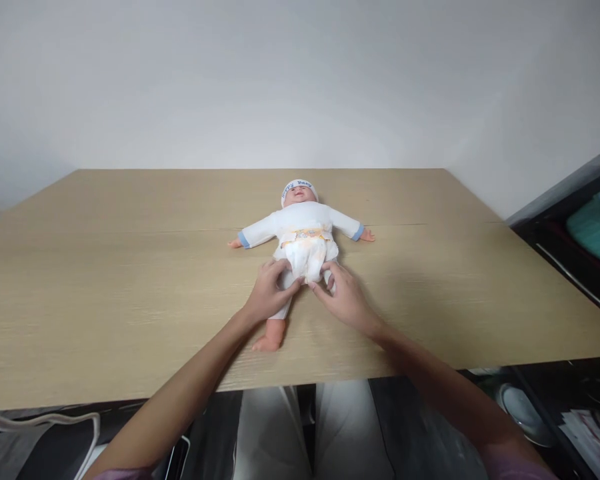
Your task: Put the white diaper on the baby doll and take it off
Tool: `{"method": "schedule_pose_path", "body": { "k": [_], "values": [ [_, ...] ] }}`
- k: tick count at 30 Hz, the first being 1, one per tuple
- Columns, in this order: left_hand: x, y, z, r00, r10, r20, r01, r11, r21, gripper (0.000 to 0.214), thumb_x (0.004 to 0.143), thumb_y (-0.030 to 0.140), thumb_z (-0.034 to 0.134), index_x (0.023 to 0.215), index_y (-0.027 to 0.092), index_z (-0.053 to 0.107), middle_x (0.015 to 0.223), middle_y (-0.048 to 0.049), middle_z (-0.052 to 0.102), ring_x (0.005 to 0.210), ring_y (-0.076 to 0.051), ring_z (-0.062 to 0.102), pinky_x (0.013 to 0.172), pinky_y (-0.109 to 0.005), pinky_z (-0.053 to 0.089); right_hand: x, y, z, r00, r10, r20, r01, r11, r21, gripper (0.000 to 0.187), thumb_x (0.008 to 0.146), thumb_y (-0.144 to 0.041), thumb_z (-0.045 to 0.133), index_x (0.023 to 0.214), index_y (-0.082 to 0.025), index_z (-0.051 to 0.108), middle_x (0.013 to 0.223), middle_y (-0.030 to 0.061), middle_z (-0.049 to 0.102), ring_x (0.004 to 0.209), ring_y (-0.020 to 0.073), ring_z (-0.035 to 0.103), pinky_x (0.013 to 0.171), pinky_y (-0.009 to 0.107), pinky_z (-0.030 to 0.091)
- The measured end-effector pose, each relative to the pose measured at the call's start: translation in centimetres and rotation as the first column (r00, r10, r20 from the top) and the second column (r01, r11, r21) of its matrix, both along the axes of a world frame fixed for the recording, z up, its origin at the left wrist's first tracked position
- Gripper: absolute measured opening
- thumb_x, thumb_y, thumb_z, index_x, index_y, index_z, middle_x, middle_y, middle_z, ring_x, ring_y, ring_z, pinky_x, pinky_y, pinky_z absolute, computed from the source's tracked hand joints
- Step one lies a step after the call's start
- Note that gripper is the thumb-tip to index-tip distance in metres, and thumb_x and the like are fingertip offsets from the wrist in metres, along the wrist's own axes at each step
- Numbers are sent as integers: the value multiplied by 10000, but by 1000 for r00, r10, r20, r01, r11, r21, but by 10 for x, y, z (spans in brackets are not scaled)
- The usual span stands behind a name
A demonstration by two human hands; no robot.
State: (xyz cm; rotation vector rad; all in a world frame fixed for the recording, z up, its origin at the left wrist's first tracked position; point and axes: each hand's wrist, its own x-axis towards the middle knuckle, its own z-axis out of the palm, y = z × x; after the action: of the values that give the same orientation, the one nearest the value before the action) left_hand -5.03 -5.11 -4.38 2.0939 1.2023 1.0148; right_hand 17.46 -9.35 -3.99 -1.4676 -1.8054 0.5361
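Note:
A baby doll [305,215] lies on its back on the wooden table, head away from me and both arms spread. It wears a white cap with lettering and a white outfit with blue cuffs. Around its hips is a white diaper [307,257] with an orange printed waistband. My left hand [271,291] pinches the diaper's lower edge beside one leg. On the other side, my right hand [344,295] has thumb and fingers closed at the matching edge. One bare foot [271,335] shows below my left hand; the other lower leg is hidden by my right hand and forearm.
The wooden table [130,287] runs back to a pale wall [260,80]. On the right stands a dark shelf holding a teal cloth [597,227]. A white cable [55,419] hangs at the lower left; a rounded pale object [523,410] and papers [587,437] sit at the lower right.

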Motion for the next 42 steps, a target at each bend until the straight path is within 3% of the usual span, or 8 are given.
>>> {"method": "schedule_pose_path", "body": {
  "k": [8, 12, 17, 23, 27, 31, 37, 42],
  "values": [
    [5, 7, -12, 834, 102, 543, 120, 926, -359, 593, 808, 574, 907, 985, 261, 435, 852, 47, 575, 776, -150, 584, 734, -287, 509, 16, 7, 7, 980, -117, -163, 115, 993, -23, 285, 948, -474, 778, 1040, -261, 613, 1054, 38, 823, 729, 200, 679, 732, 357, 506],
    [5, 1, -15, 831, 213, 514, -11, 930, -368, 617, 747, 561, 957, 1082, 245, 546, 935, 5, 688, 865, -183, 674, 826, -324, 560, 19, 6, 13, 991, -71, -115, 72, 997, -1, 179, 984, -425, 778, 981, -265, 698, 1010, 20, 839, 829, 231, 724, 793, 371, 511],
    [4, -4, -11, 957, 137, 255, -63, 958, -279, 377, 928, 583, 805, 951, 214, 731, 949, -33, 751, 917, -234, 676, 858, -358, 543, 14, 6, 5, 1000, -17, 16, 16, 997, 70, 119, 991, -356, 789, 941, -262, 737, 1010, 32, 820, 989, 272, 707, 911, 400, 498],
    [6, 0, -7, 888, 140, 437, 56, 912, -407, 411, 876, 600, 848, 902, 201, 755, 891, -16, 729, 849, -211, 653, 773, -321, 520, 12, 6, -7, 996, -80, 47, 72, 987, 147, 115, 1018, -375, 768, 1015, -260, 776, 1154, 76, 761, 1106, 304, 647, 1012, 472, 497],
    [7, -1, -7, 865, 215, 453, 4, 901, -435, 447, 800, 612, 908, 799, 200, 733, 819, -12, 718, 766, -187, 624, 704, -307, 501, 15, 7, -6, 994, -106, 29, 98, 977, 188, 113, 997, -370, 791, 1019, -260, 810, 1220, 112, 681, 1166, 326, 623, 1055, 529, 526],
    [0, -8, -7, 858, 260, 443, -47, 898, -438, 503, 741, 619, 948, 970, 204, 779, 972, -71, 815, 886, -259, 724, 803, -373, 573, 24, 0, -3, 1000, -7, 8, 6, 983, 184, 114, 1015, -332, 746, 1090, -266, 802, 1213, 102, 658, 1193, 309, 637, 1081, 520, 551],
    [-49, 2, -10, 963, 240, 125, -231, 970, -77, 384, 1013, 585, 698, 1211, 259, 745, 1307, -103, 796, 1149, -317, 722, 1090, -503, 508, 70, 11, -9, 999, 35, -7, -33, 974, 223, 223, 1064, -286, 606, 1255, -262, 719, 1218, 92, 696, 1096, 276, 679, 990, 446, 576],
    [-65, 77, -18, 895, 395, -205, -318, 890, 328, 628, 1019, 593, 632, 1513, 208, 573, 1608, -200, 598, 1471, -425, 515, 1262, -584, 305, 94, 98, -20, 913, -247, 325, 122, 925, 360, 450, 1045, -363, 606, 1449, -169, 638, 1468, 205, 651, 1309, 396, 580, 1134, 550, 438]
  ]
}}
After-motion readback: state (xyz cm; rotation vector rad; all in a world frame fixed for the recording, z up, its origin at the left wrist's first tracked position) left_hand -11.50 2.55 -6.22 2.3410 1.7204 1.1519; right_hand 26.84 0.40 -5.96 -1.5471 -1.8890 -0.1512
